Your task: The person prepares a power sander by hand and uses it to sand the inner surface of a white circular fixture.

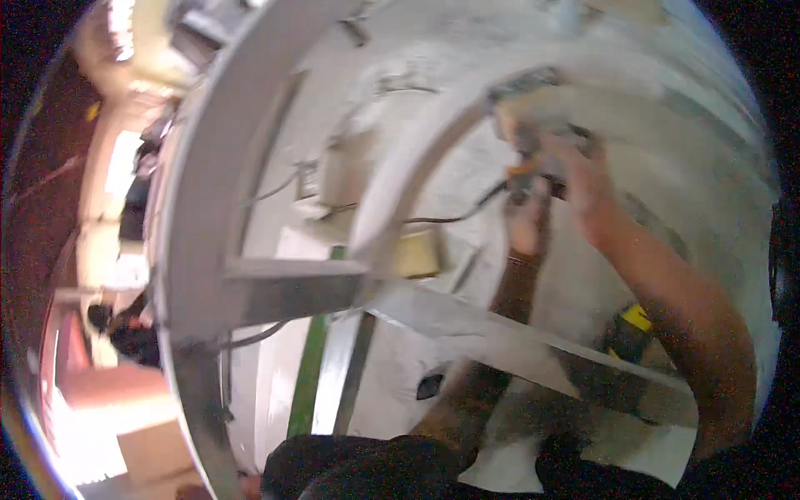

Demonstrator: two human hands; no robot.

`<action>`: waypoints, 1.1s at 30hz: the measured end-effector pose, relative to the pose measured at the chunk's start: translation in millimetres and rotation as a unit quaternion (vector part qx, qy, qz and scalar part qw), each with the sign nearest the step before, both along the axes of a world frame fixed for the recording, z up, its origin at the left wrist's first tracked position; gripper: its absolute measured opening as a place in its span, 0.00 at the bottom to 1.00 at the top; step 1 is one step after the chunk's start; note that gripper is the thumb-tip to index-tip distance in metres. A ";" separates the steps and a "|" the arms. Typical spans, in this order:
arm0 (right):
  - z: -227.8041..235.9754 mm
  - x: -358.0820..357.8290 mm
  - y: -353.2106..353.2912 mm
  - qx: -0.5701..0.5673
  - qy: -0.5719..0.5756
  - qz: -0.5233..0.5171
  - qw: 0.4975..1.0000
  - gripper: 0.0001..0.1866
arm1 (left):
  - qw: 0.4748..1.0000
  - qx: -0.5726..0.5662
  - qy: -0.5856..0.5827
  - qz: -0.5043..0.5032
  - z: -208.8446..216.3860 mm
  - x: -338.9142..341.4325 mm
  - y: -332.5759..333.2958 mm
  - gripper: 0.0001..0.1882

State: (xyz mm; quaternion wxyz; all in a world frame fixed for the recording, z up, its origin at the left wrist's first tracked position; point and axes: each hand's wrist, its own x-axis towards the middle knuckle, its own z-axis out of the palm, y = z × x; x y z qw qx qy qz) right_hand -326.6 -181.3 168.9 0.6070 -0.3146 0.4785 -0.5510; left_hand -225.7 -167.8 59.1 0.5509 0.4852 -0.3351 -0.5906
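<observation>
Both my hands are around a dark corded power tool with an orange part (518,172), over a pale dusty surface. Motion blur hides its exact kind. My left hand (529,223) is closed at its near end, where the black cord (454,219) leaves to the left. My right hand (585,177) wraps it from the right side. Just beyond the tool lies a yellowish block with a grey end (521,107), apparently touching it or part of it. A pale curved strip (417,162) runs from there toward me on the left.
A pale crossbar (500,333) passes over my left forearm. A broad curved grey panel (200,208) stands on the left. Nearby are a yellow block (418,254), a green strip (308,375), a black-and-yellow item (631,332) and a small dark object (430,386).
</observation>
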 end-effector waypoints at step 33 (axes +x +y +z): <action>-0.3 -1.0 -14.5 0.005 0.044 -0.055 0.997 0.33 | 0.954 -0.116 0.275 -0.015 31.9 -4.4 -6.5 0.20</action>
